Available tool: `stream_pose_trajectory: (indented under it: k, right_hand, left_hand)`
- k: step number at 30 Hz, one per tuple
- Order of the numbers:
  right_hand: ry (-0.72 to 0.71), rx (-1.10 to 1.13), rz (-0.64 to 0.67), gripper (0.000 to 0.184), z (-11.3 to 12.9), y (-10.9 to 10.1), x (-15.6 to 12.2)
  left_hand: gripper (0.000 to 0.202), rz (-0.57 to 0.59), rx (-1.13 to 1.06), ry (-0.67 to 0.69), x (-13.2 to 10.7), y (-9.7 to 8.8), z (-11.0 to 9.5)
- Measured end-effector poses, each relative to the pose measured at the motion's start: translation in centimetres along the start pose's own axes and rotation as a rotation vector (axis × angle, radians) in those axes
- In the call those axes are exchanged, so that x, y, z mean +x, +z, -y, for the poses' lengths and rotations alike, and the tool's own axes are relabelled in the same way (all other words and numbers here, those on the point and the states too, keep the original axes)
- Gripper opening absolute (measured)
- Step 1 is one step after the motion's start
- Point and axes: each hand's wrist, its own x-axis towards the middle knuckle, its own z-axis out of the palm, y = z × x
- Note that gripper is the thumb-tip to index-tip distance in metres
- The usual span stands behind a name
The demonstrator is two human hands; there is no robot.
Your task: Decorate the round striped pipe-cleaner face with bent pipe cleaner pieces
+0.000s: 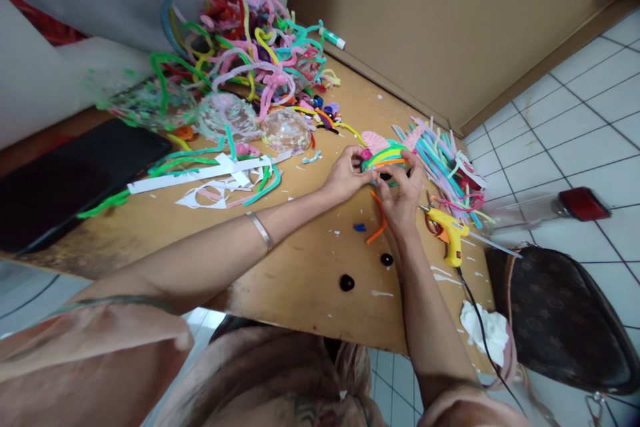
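L hand (351, 173) & R hand (401, 199): I pinch a pink-eared rainbow pipe-cleaner craft (392, 152) between them, over table (305, 253) nr yellow glue gun (454, 233); prob. fixing orange stripe (390, 162), next needing steady pressure.

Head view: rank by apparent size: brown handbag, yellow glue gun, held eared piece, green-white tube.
1. Brown handbag
2. Yellow glue gun and held eared piece: too close to rank, the latter partly covered
3. Green-white tube
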Motion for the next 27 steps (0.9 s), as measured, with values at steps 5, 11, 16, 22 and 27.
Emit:
stream_pose_trajectory:
  k: [5, 11, 16, 22, 27]
  right_hand:
    - [-0.003, 0.068, -0.024, 0.025, -0.30, -0.09, 0.21]
    - [0.015, 0.138, -0.009, 0.031, -0.71, -0.27, 0.21]
    - [0.011, 0.110, -0.008, 0.023, -0.67, -0.19, 0.11]
    - [0.004, 0.042, 0.001, 0.019, -0.38, -0.33, 0.09]
    - [0.014, -0.033, 0.052, 0.021, 0.22, -0.54, 0.17]
  left_hand:
    - [0.043, -0.028, 0.057, -0.011, 0.14, 0.05, 0.03]
    - [0.043, -0.033, 0.070, -0.007, 0.18, 0.09, -0.04]
    - [0.044, -0.026, 0.055, -0.012, 0.14, 0.11, -0.10]
    - [0.043, -0.030, 0.028, -0.022, 0.17, 0.24, -0.28]
    - [0.044, -0.043, 0.050, -0.025, 0.28, 0.20, -0.19]
